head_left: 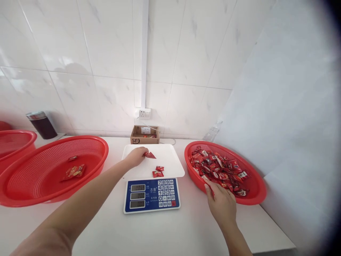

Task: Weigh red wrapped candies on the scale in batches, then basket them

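Observation:
My left hand [137, 156] reaches over the white pan of the scale [165, 154] and pinches a small red packet [149, 155] just above it. Two more red packets [158, 171] lie near the pan's front edge. The scale's blue front [151, 195] carries three displays and a keypad. My right hand [222, 204] rests at the near rim of the right red basket [257, 193], fingers closed on a red packet [210, 188]. That basket holds a heap of several red packets [220, 169].
A large red mesh basket [93, 142] on the left holds a few red packets [74, 171]. Another red basket [16, 140] sits at the far left. A dark cylindrical container [41, 124], a small cardboard box [144, 135] and a wall socket [144, 113] stand at the back.

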The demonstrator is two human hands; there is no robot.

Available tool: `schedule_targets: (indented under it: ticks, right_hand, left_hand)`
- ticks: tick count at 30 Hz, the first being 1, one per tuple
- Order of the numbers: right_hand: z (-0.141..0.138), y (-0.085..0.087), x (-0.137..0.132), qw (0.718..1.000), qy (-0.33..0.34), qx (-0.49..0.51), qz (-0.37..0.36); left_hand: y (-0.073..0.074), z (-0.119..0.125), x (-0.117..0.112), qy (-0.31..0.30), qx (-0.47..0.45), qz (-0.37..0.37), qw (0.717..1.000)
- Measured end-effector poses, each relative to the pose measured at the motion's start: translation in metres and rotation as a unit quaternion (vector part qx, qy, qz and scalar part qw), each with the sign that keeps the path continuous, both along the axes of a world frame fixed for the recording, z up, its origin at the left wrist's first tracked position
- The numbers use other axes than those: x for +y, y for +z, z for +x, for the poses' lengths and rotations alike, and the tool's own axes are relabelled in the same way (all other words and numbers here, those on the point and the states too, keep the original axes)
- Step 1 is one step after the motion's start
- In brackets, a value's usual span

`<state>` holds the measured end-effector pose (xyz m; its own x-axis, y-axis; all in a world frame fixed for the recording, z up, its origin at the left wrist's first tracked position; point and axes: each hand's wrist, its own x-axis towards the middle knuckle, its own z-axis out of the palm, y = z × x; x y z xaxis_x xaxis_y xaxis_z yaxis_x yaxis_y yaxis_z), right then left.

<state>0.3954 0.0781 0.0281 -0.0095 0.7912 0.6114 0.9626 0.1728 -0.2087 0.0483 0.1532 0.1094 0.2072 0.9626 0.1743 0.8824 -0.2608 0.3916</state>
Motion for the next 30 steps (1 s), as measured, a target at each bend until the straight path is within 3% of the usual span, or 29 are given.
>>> schedule_targets:
  ticks: [7,10,12,15,17,20,23,26,30]
  right_hand:
    - [0.001,-0.001,-0.001,1.000,0.007,-0.012,0.009]
    - [0.001,-0.001,-0.001,1.000,0.002,-0.013,0.005]
    - [0.001,-0.002,0.000,1.000,-0.004,-0.015,0.004]
    - [0.001,-0.002,0.000,1.000,-0.006,-0.015,0.006]
    - [0.000,-0.002,0.001,1.000,-0.002,-0.013,0.006]
    - [0.000,0.000,0.000,1.000,0.003,-0.011,0.002]
    - [0.000,0.002,0.000,1.000,0.002,-0.012,-0.010]
    - [0.000,0.002,-0.001,1.000,0.005,-0.011,-0.015]
    - [0.000,0.001,-0.001,1.000,-0.003,-0.009,-0.011]
  left_hand:
    - [0.043,-0.110,-0.048,0.206,0.038,0.022,0.978]
    - [0.054,-0.126,-0.063,0.226,0.059,0.015,0.972]
    - [0.051,-0.106,-0.065,0.186,0.050,0.003,0.981]
    - [0.037,-0.044,-0.060,0.084,0.020,-0.043,0.995]
    - [0.025,0.001,-0.055,-0.040,-0.017,-0.096,0.994]
    - [0.011,0.047,-0.044,-0.114,-0.003,-0.119,0.986]
    - [0.002,0.065,-0.028,-0.114,0.014,-0.118,0.986]
    - [-0.001,0.067,-0.015,-0.084,0.017,-0.105,0.991]
    - [0.010,0.051,-0.021,-0.032,-0.010,-0.063,0.997]
